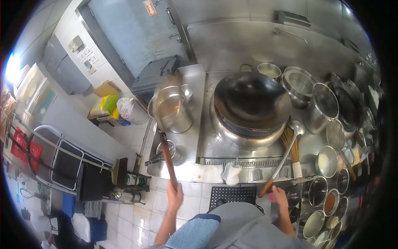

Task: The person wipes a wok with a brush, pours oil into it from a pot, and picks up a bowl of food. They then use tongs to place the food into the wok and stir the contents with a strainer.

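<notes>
Left hand clamped on long wooden handle, ladle bowl blurred over steel pot at twelve o'clock. Right hand closed near second ladle, slanting toward one o'clock beside wok.

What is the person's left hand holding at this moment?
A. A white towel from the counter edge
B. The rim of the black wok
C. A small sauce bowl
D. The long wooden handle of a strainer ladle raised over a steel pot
D: the left hand grips the long wooden handle of a strainer ladle, which hangs over the steel pot left of the wok.
</notes>
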Demonstrator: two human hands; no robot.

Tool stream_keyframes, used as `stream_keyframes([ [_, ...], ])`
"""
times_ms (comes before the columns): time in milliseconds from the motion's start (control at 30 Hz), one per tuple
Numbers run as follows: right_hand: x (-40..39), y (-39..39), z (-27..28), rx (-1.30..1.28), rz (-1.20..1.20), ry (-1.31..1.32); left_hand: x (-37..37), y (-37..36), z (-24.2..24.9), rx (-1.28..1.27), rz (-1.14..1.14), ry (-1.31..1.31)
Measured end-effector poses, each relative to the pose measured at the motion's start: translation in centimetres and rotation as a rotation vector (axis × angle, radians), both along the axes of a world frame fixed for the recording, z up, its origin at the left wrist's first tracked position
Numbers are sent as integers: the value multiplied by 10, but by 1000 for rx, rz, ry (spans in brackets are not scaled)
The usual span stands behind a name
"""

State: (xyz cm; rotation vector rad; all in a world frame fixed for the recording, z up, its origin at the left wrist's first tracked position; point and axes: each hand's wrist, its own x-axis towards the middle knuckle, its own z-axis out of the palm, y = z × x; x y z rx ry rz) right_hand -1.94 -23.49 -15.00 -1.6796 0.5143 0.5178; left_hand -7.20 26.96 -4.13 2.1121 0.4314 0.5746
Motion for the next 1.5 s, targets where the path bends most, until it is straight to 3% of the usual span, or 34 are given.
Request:
stream_keyframes([
  [33,-2,-6,0,-12,43,0,-10,-27,9,25,43,70],
  [67,-4,-13,0,-25,90,4,-24,-36,-16,-80,47,122],
  [200,8,-27,6,25,243,88,-51,-84,-44,-57,-19,197],
  [267,17,-24,12,37,297,138,-60,-88,-50,-553,-86,383],
  [333,28,-13,23,138,306,198,-59,-94,-24,-998,-164,435],
  [367,30,-7,26,190,305,229,-59,-98,-6,-1063,-172,445],
  [467,28,3,0,696,162,243,-59,-81,-1,-1090,-215,457],
  [567,29,19,18,827,115,247,-56,-68,-5,-1130,-258,530],
  [667,22,10,12,859,86,149,-59,-59,-20,-1076,-277,596],
  [833,23,10,93,730,-464,-12,-54,-51,-16,-998,-214,685],
  [933,24,-12,101,634,-391,-220,-44,-47,-24,-936,-199,754],
  [1133,-15,-27,93,452,-376,-266,-24,-47,-18,-500,-192,945],
  [1167,-23,-26,91,444,-386,-269,-28,-30,-42,-72,-191,903],
  [1267,-39,-24,103,360,-374,-279,-13,-25,-52,879,-238,340],
  [1367,-46,-25,107,224,-307,-359,48,-113,27,191,-333,366],
  [1400,-45,-23,111,186,-260,-377,62,-151,51,-42,-488,303],
  [1500,-22,0,135,158,-48,-531,92,-252,111,-161,-974,173],
])
